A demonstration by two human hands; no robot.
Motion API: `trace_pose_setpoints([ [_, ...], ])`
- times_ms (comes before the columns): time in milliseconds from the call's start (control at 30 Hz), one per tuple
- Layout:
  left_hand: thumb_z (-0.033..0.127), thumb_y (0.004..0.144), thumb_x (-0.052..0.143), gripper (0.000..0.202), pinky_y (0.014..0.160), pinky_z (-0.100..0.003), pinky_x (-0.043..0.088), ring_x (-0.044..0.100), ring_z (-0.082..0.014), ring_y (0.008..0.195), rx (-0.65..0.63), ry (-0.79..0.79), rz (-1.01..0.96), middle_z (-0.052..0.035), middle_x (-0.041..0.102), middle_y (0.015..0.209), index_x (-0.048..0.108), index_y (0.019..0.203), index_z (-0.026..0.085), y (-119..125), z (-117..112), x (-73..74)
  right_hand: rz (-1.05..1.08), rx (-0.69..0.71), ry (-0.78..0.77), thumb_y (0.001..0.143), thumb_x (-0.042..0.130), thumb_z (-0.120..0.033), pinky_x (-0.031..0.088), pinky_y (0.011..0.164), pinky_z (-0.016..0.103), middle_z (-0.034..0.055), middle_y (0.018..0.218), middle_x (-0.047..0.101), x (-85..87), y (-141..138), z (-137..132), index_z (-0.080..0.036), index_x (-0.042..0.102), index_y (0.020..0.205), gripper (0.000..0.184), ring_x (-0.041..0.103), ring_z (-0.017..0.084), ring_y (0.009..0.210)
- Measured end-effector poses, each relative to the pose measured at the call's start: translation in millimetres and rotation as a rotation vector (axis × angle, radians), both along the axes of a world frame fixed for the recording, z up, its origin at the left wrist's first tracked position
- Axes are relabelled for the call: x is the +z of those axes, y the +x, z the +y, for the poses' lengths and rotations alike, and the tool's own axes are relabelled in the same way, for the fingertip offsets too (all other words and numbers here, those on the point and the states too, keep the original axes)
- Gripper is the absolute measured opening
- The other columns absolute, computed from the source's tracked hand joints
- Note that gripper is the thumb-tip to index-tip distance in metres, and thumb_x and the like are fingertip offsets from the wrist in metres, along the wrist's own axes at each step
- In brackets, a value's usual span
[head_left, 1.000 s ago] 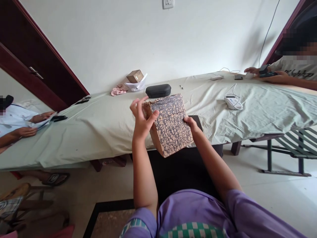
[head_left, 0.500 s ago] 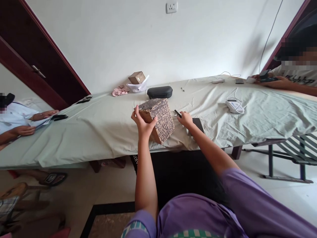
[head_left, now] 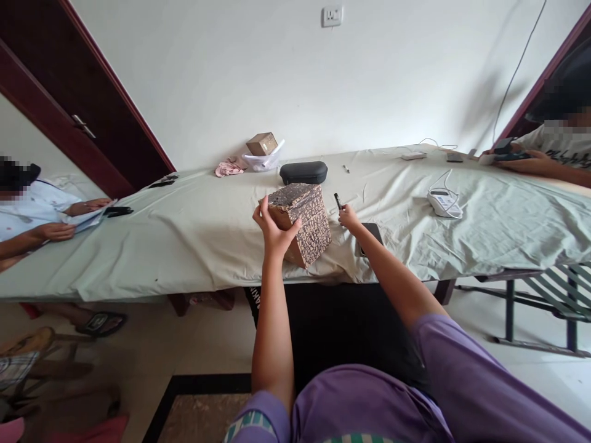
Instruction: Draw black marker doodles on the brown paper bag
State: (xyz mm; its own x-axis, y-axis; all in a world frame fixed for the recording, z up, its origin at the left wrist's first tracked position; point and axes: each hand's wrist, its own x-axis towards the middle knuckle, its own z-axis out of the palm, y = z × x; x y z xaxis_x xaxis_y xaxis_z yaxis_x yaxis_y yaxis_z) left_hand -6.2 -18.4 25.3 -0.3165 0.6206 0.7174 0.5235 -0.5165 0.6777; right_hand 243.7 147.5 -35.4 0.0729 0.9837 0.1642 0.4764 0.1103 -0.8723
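My left grip (head_left: 276,234) is spread wide around the edge of the box (head_left: 316,231), thumb on the front, fingers round the far side. My right grip (head_left: 348,217) is curled small around a black pen (head_left: 338,201), near the box but not touching it. The box leans near the front edge of the desk (head_left: 184,246); I can't tell if the desk holds it up. Dark curly lines fill its front and top, so those sides look done. The side by my left grip looks plain brown, and I can't see the back or bottom. A black case (head_left: 303,173) sits just behind the box. A dark flat thing (head_left: 375,229) lies under my right arm. Farther right is a white gadget (head_left: 444,203) with a cord.
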Motion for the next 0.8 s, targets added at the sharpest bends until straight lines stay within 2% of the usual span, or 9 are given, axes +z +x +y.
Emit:
trace_pose_setpoints([
  [133, 0.03, 0.07, 0.088, 0.104, 0.131, -0.06, 0.031, 0.029, -0.0404, 0.157, -0.022, 0.0, 0.028, -0.0173, 0.03, 0.157, 0.032, 0.157, 0.03, 4.6, -2.0, 1.1, 0.157, 0.011, -0.028, 0.102, 0.041, -0.027, 0.043, 0.055, 0.023, -0.0078, 0.071, 0.049, -1.5, -7.7, -3.2, -0.023, 0.044, 0.123, 0.021, 0.047, 0.013, 0.055],
  [233, 0.031, 0.07, 0.089, 0.106, 0.13, -0.061, 0.032, 0.029, -0.0408, 0.157, -0.017, 0.001, 0.056, -0.0175, 0.031, 0.157, 0.03, 0.158, 0.031, 7.4, -2.2, 1.2, 0.244, 0.031, 0.008, 0.098, 0.041, -0.025, 0.048, 0.063, 0.024, -0.0078, 0.072, 0.053, -1.9, -13.5, -5.0, -0.024, 0.039, 0.122, 0.024, 0.052, 0.013, 0.06],
  [333, 0.032, 0.069, 0.09, 0.108, 0.129, -0.061, 0.034, 0.03, -0.0401, 0.156, -0.005, 0.008, 0.07, -0.0174, 0.031, 0.157, 0.031, 0.159, 0.031, 9.5, -1.4, 0.1, 0.314, 0.051, 0.051, 0.095, 0.041, -0.023, 0.054, 0.077, 0.028, -0.0027, 0.081, 0.063, 3.0, -17.2, -6.3, -0.023, 0.035, 0.121, 0.027, 0.062, 0.015, 0.074],
  [433, 0.034, 0.068, 0.091, 0.108, 0.128, -0.06, 0.035, 0.032, -0.0404, 0.155, -0.006, 0.008, 0.062, -0.0174, 0.031, 0.159, 0.031, 0.159, 0.031, 10.9, -0.1, -1.7, 0.361, 0.058, 0.123, 0.094, 0.044, -0.026, 0.054, 0.09, 0.033, 0.0075, 0.102, 0.071, 18.4, -17.8, -7.7, -0.024, 0.034, 0.121, 0.029, 0.067, 0.017, 0.092],
  [500, 0.036, 0.069, 0.091, 0.109, 0.128, -0.06, 0.035, 0.033, -0.0403, 0.155, -0.005, 0.007, 0.054, -0.0176, 0.032, 0.16, 0.032, 0.16, 0.031, 11.5, 0.6, -2.0, 0.38, 0.054, 0.186, 0.094, 0.046, -0.033, 0.053, 0.097, 0.037, 0.0133, 0.121, 0.07, 33.9, -17.3, -11.0, -0.025, 0.035, 0.123, 0.032, 0.067, 0.02, 0.107],
  [600, 0.038, 0.07, 0.091, 0.109, 0.129, -0.059, 0.035, 0.033, -0.0395, 0.156, 0.007, 0.007, 0.047, -0.0176, 0.031, 0.161, 0.032, 0.161, 0.031, 13.3, -0.8, 2.0, 0.438, 0.037, 0.321, 0.094, 0.048, -0.045, 0.053, 0.1, 0.037, 0.0117, 0.135, 0.062, 59.8, -19.3, -28.1, -0.029, 0.038, 0.125, 0.037, 0.062, 0.022, 0.12],
  [667, 0.04, 0.071, 0.091, 0.109, 0.13, -0.06, 0.033, 0.033, -0.0399, 0.156, 0.02, 0.013, 0.056, -0.0174, 0.032, 0.162, 0.031, 0.163, 0.032, 16.0, -5.2, 9.0, 0.56, 0.057, 0.462, 0.093, 0.053, -0.049, 0.056, 0.09, 0.035, 0.0069, 0.124, 0.06, 75.8, -24.8, -51.9, -0.032, 0.041, 0.121, 0.036, 0.065, 0.02, 0.102],
  [733, 0.041, 0.072, 0.09, 0.11, 0.129, -0.063, 0.032, 0.033, -0.042, 0.156, 0.049, 0.003, 0.071, -0.0171, 0.034, 0.162, 0.03, 0.164, 0.035, 20.3, -13.0, 18.9, 0.719, 0.106, 0.598, 0.092, 0.059, -0.049, 0.056, 0.075, 0.032, 0.0005, 0.101, 0.056, 90.2, -33.9, -84.8, -0.033, 0.043, 0.112, 0.03, 0.058, 0.016, 0.075],
  [800, 0.045, 0.073, 0.09, 0.114, 0.126, -0.071, 0.031, 0.034, -0.046, 0.154, 0.096, -0.048, 0.08, -0.0165, 0.036, 0.163, 0.026, 0.166, 0.039, 26.0, -22.8, 30.1, 0.769, 0.177, 0.673, 0.093, 0.064, -0.047, 0.052, 0.064, 0.028, -0.0037, 0.082, 0.045, 104.0, -45.6, -121.1, -0.032, 0.044, 0.103, 0.027, 0.05, 0.014, 0.064],
])
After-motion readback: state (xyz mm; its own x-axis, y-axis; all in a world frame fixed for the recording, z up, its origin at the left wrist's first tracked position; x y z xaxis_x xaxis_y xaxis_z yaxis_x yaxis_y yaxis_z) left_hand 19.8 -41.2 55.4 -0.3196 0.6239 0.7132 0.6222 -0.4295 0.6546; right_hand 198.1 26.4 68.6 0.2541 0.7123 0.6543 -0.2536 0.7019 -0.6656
